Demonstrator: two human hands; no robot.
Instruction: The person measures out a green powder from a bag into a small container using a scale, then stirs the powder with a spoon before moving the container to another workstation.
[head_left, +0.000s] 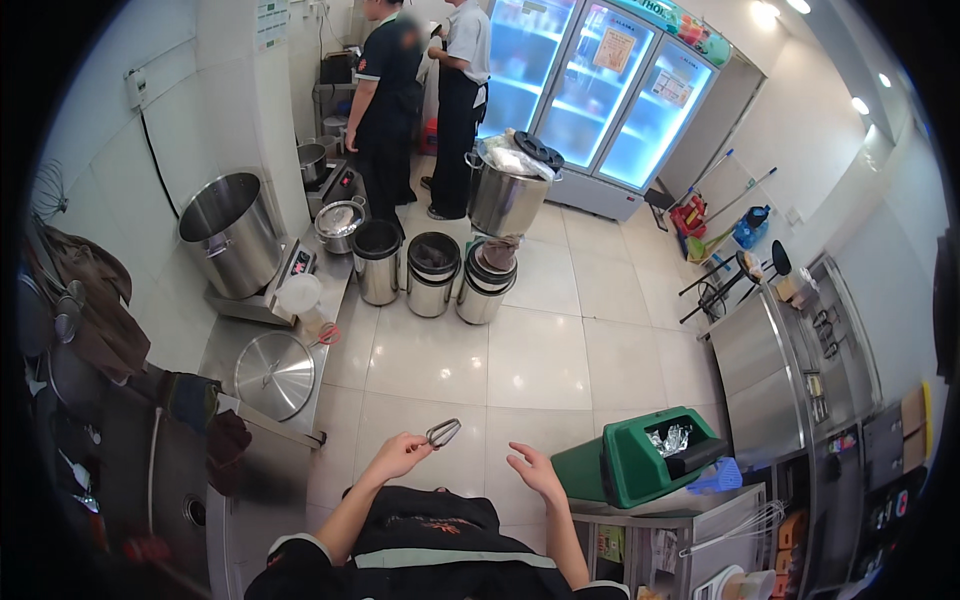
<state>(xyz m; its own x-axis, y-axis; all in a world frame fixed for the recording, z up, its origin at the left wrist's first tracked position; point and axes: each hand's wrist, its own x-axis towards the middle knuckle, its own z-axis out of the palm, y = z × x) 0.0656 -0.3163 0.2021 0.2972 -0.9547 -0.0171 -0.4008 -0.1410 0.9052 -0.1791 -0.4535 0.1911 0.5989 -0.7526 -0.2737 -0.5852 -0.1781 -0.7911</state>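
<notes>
My left hand (401, 455) pinches one end of a small metal loop-shaped utensil (445, 432), which could be a peeler. The loop points away from me over the tiled floor. To its right, my right hand (533, 469) is held in the air with fingers spread and nothing in them. Just beyond that hand stands a green bin (630, 457) with crumpled foil (670, 441) in its opening. A dark apron (427, 525) covers my front below both hands.
A large steel pot (229, 232) and a round lid (274, 375) occupy the left counter. Steel bins (433, 289) and a loaded pot (508, 199) stand ahead. Two people (386, 112) are near the glass-door fridges (592, 90). A whisk (739, 529) lies at right; a sink (180, 480) is left.
</notes>
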